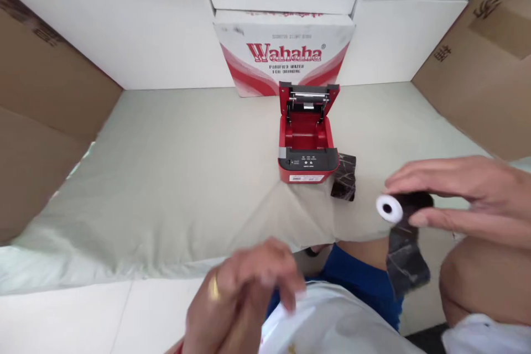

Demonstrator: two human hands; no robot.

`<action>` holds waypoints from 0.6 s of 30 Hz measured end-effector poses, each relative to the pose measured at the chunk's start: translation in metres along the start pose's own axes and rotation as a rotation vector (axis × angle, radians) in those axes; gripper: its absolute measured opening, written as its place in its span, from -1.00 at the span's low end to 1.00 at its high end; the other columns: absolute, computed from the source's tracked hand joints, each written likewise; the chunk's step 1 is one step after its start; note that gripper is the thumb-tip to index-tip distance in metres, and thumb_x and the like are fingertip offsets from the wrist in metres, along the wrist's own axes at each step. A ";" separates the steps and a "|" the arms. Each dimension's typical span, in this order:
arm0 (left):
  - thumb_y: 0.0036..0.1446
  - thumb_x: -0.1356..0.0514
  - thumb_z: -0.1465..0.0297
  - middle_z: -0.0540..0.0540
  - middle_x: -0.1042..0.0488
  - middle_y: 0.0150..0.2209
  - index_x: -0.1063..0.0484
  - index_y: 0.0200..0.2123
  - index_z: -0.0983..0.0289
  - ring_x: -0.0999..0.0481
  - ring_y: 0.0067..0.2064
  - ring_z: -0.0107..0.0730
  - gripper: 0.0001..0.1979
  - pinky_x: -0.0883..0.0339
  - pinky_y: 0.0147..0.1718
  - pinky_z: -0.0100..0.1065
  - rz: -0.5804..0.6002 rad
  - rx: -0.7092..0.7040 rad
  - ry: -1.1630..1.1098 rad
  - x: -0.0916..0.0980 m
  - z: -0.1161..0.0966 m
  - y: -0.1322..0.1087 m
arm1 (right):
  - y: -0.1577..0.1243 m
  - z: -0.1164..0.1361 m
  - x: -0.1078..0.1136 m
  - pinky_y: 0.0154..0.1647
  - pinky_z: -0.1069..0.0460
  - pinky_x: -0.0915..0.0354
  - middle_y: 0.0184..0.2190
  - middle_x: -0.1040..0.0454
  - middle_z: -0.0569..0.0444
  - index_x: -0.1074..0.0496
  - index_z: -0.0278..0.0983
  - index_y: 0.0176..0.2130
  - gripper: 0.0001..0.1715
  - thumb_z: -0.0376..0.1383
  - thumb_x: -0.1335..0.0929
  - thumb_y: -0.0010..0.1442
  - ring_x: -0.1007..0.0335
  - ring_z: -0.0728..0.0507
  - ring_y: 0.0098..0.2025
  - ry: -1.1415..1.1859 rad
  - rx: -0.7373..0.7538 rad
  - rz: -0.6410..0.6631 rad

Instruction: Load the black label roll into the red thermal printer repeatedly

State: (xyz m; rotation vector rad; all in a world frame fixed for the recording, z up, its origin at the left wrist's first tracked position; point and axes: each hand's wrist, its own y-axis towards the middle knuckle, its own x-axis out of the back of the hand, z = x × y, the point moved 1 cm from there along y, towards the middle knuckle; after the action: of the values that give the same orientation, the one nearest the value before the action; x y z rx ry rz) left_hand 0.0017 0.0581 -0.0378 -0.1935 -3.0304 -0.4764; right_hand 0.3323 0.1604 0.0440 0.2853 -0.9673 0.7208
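Note:
On the right, my right hand pinches a small paper roll between thumb and fingers. The roll has a white end with a dark core hole, and its dark, marble-patterned strip hangs down loose. My left hand, blurred by motion, is in front of the table edge with its fingers loosely bent and apart; nothing shows in them. A small red and black label printer stands on the table with its lid raised. Its red paper bay shows no roll inside.
A dark marbled piece lies against the printer's right side. Behind the printer stands a Wahaha water carton among white boxes. Brown cardboard flanks both sides of the cloth-covered table.

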 end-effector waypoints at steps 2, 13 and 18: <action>0.52 -0.06 0.54 0.06 -0.64 -0.16 -0.53 0.01 0.10 -0.68 -0.24 -0.42 -0.71 -0.63 -0.21 -0.34 -0.109 -0.126 0.134 0.004 0.024 0.016 | 0.039 0.010 0.000 -0.23 -0.04 -0.52 -0.04 -0.74 0.09 -0.68 0.01 0.14 -0.65 -0.06 -0.44 0.42 -0.67 -0.19 -0.18 0.040 -0.022 -0.069; 0.32 -0.12 0.61 0.33 -0.47 0.40 -0.18 0.52 0.24 -0.40 0.48 -0.08 -0.28 -0.22 0.47 0.02 -0.103 -0.569 0.744 -0.019 0.075 0.066 | 0.191 -0.005 -0.060 0.03 -0.20 -0.47 0.13 -0.70 -0.14 -0.63 -0.19 0.21 -0.56 -0.27 -0.40 0.41 -0.63 -0.42 0.14 -0.413 -0.388 -0.236; 0.36 -0.14 0.53 0.26 -0.66 0.22 -0.37 0.40 0.26 -0.60 0.30 -0.01 -0.44 -0.32 0.31 -0.02 0.004 -0.561 0.910 -0.025 0.087 0.076 | 0.201 -0.013 -0.063 -0.10 -0.16 -0.44 0.05 -0.72 -0.18 -0.64 -0.18 0.19 -0.57 -0.27 -0.39 0.39 -0.64 -0.44 0.08 -0.475 -0.437 -0.171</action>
State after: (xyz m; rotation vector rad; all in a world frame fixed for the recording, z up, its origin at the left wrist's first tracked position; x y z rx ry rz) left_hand 0.0328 0.1535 -0.0997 0.0047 -1.9660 -1.0534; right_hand 0.1829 0.2884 -0.0334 0.1521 -1.5012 0.2705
